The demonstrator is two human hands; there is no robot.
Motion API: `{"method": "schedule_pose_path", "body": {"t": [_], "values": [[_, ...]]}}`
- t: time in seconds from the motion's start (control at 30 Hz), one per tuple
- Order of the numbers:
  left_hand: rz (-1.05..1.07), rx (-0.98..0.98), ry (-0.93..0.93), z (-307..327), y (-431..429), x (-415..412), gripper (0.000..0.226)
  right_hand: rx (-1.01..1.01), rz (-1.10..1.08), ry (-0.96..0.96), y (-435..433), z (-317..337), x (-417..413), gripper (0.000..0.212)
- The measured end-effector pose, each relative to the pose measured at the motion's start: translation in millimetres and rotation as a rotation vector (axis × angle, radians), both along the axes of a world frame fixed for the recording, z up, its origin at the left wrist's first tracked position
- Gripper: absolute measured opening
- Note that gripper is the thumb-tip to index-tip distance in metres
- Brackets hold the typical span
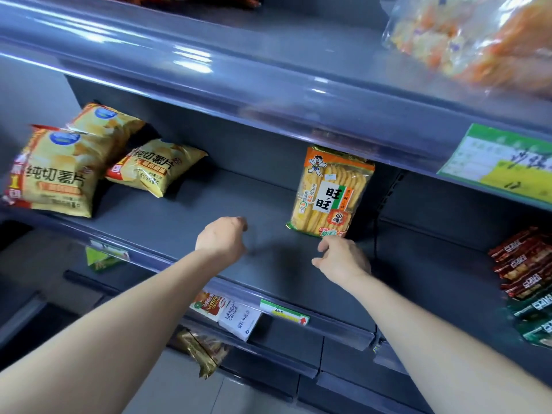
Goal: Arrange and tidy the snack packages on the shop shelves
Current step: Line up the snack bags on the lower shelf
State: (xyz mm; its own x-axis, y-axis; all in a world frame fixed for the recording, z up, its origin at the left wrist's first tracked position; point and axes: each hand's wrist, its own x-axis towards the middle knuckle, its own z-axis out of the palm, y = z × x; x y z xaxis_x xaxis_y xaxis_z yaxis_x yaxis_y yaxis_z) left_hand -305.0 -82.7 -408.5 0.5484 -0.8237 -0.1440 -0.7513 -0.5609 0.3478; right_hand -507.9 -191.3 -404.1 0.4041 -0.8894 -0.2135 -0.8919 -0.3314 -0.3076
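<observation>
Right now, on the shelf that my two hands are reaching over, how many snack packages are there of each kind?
Yellow crisp bags: 3
Rice cracker pack: 1
Total: 4

Dark grey metal shelving (239, 138) fills the view, and its back panel (263, 150) is plain and shadowed. The flat grey middle shelf board (194, 210) runs slantwise behind a clear plastic price rail (334, 324), which carries a small green and yellow price label (283, 312). Above, the glossy upper rail (179, 58) catches white streaks of overhead light. A larger green paper label (501, 162) sits at the right. Pale grey floor (185, 392) shows below.
</observation>
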Motion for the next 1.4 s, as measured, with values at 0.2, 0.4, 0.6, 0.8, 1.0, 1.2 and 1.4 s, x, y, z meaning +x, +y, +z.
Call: {"method": "schedule_pose_path", "body": {"t": [0.2, 0.4, 0.6, 0.8, 1.0, 1.2, 1.4], "values": [[0.033, 0.043, -0.123, 11.8, 46.4, 43.6, 0.041, 0.004, 0.143, -0.018, 25.9, 8.5, 51.9, 0.024], [0.08, 0.082, -0.222, 26.2, 75.6, 108.2, 0.034, -0.006, 0.258, 0.011, 46.5, 15.7, 122.4, 0.035], [0.042, 0.083, -0.297, 40.0, 82.3, 185.4, 0.034, 0.111, 0.209, -0.064, 57.0, 21.4, 204.9, 0.033], [-0.046, 0.03, -0.422, 43.6, 78.6, 245.1, 0.043, 0.324, 0.073, -0.322, 64.8, 14.3, 280.8, 0.031], [0.202, -0.039, -0.385, 49.1, 89.0, 305.6, 0.077, 0.448, -0.113, -0.411, 65.0, 9.1, 333.4, 0.05], [0.524, 0.063, 0.058, 42.8, 102.7, 343.8, 0.141, 0.55, -0.205, -0.465, 59.4, -7.6, 356.4, 0.051], [0.543, -0.01, 0.111, 20.7, 110.0, 344.9, 0.133, 0.564, -0.226, -0.495, 57.1, -12.1, 358.2, 0.025]]}}
